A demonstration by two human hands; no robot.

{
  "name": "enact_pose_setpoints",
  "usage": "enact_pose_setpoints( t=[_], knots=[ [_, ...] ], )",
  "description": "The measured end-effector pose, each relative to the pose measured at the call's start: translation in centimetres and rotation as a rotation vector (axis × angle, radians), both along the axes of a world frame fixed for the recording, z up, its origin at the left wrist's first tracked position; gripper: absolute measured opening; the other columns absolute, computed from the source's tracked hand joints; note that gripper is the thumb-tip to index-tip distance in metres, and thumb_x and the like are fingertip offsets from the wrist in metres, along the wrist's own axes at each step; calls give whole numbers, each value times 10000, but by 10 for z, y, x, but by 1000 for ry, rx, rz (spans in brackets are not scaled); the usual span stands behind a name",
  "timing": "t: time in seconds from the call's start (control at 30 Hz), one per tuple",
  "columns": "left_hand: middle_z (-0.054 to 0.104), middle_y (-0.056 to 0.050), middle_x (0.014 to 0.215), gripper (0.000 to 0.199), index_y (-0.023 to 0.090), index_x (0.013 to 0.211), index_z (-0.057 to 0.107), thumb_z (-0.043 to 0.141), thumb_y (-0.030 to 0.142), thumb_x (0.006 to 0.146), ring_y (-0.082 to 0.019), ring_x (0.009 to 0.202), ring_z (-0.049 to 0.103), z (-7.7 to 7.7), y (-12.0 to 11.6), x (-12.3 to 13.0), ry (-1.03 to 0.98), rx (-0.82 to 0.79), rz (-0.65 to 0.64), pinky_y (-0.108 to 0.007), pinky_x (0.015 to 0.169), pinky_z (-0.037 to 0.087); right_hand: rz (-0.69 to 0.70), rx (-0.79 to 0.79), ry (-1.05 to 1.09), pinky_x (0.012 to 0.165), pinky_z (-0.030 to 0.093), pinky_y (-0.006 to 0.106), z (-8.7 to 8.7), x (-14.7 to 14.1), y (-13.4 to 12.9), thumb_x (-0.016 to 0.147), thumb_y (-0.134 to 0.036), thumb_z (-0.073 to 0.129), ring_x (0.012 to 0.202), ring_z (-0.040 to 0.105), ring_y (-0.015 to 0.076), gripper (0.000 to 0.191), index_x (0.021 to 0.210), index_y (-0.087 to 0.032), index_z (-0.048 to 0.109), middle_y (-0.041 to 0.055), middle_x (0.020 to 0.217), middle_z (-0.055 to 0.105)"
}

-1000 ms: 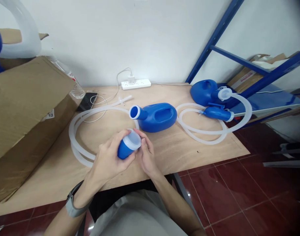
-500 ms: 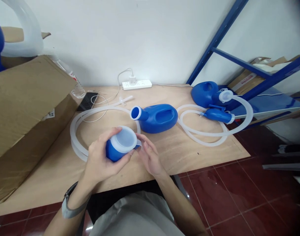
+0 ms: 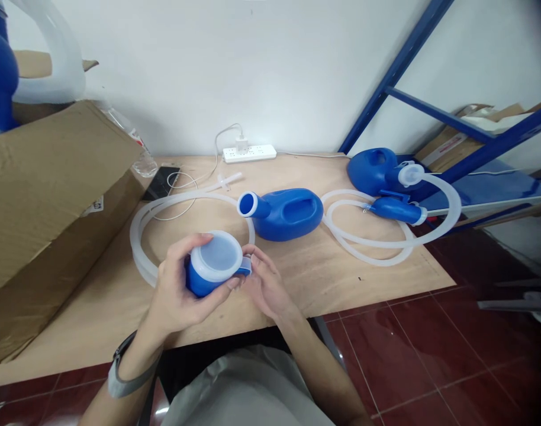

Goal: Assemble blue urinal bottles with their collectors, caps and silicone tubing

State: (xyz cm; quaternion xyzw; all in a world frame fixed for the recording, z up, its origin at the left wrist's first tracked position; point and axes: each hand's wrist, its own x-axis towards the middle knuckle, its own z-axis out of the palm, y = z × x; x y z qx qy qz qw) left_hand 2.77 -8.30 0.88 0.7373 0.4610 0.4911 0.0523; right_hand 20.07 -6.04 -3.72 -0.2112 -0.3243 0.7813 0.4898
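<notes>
A blue cup-shaped piece [image 3: 201, 286] with a translucent white lid [image 3: 219, 253] is gripped in my left hand [image 3: 176, 296], its thumb at the lid's rim and its fingers around the side. The lid faces up, tilted toward me. At the right side of the cup, my right hand [image 3: 269, 288] has its fingertips closed on the lid's small strap [image 3: 247, 265], which lies along a blue tab. Just beyond my hands, a blue bottle [image 3: 289, 216] with a handle hole lies on its side, its open neck [image 3: 247, 205] pointing left.
A coiled clear hose [image 3: 139, 245] lies behind my left hand. At right are another blue bottle [image 3: 370, 168], a hose loop [image 3: 363, 257] and a smaller blue piece [image 3: 395, 208]. A cardboard box [image 3: 52, 195] stands at left; a phone [image 3: 161, 182] and a power strip [image 3: 249, 154] lie at the back.
The cup has shifted slightly left in the view. The lid's strap, earlier sticking out past the cup's edge, now lies down along the blue tab, with my right fingertips closer around it.
</notes>
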Motion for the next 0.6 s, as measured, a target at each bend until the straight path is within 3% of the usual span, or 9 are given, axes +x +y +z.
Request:
enact_pose_setpoints(
  t=[0.1, 0.23, 0.3, 0.4, 0.5, 0.6],
  knots=[
    [667, -81, 1245, 638, 286, 1448, 493, 814, 363, 902, -272, 1031, 744, -2, 0, -1, 16, 28, 22, -436, 874, 637, 5, -16, -40, 697, 492, 304, 4, -2, -2, 858, -606, 827, 680, 541, 140, 378, 983, -273, 699, -33, 778, 586],
    [675, -81, 1281, 694, 280, 1478, 478, 829, 353, 884, -275, 1066, 754, -3, 0, 1, 44, 44, 39, -417, 901, 644, -122, -14, -102, 651, 461, 303, 0, -10, -5, 876, -676, 780, 666, 496, 147, 428, 982, -276, 669, -28, 774, 565],
    [683, -87, 1289, 690, 278, 1481, 485, 829, 357, 888, -281, 1084, 752, -2, 0, 1, 47, 46, 40, -416, 907, 646, -147, 22, -98, 663, 474, 317, -3, -10, -6, 902, -739, 719, 668, 519, 152, 472, 1000, -279, 672, -18, 788, 591],
    [691, -89, 1285, 662, 275, 1465, 512, 827, 378, 892, -275, 1074, 750, 3, 0, -1, 35, 36, 65, -397, 881, 643, -78, 109, -55, 743, 528, 387, -5, -7, -6, 902, -835, 629, 705, 605, 195, 578, 1068, -285, 685, 6, 795, 653],
    [705, -77, 1259, 670, 268, 1452, 527, 842, 394, 874, -265, 1041, 758, 6, 1, -2, 47, 55, 65, -382, 869, 638, -39, 128, -83, 791, 552, 423, -4, -4, -6, 883, -771, 712, 741, 642, 220, 515, 1085, -298, 689, 10, 808, 684],
    [711, -77, 1262, 673, 261, 1459, 518, 838, 367, 878, -268, 1061, 762, 5, 1, -1, 67, 71, 63, -381, 900, 639, -86, 92, -110, 748, 550, 381, -4, -6, -6, 879, -675, 784, 710, 619, 192, 411, 1041, -308, 695, -8, 813, 674]
  ],
)
